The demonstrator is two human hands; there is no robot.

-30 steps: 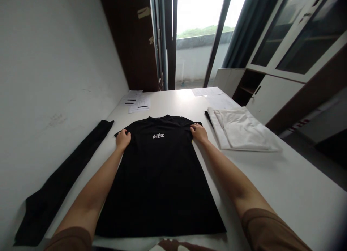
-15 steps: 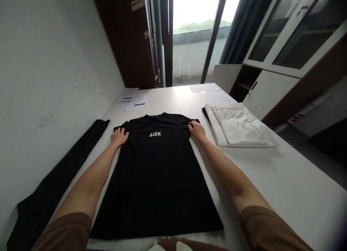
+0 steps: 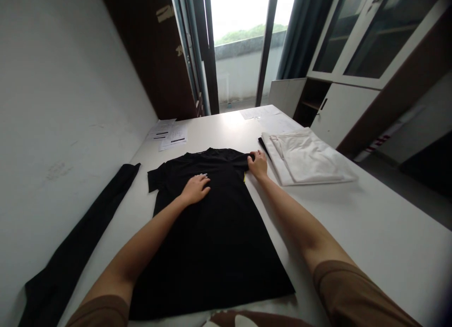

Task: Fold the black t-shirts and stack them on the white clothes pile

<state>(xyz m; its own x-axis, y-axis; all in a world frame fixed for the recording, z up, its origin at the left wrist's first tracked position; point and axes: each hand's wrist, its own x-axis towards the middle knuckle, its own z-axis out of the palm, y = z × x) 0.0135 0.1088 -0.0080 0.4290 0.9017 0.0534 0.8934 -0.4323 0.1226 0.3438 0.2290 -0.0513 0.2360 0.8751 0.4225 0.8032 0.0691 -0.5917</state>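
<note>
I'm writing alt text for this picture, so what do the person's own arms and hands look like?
Short brown sleeves with a seam near the hem end near the elbows; everything below is bare. No glove or watch shows on the left hand or the right hand. I can't tell about rings.

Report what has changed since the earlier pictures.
The left hand has left the near sleeve and moved right, to the chest of the black shirt. The right hand stays at the other sleeve; the folded white cloth lies unchanged.
</note>
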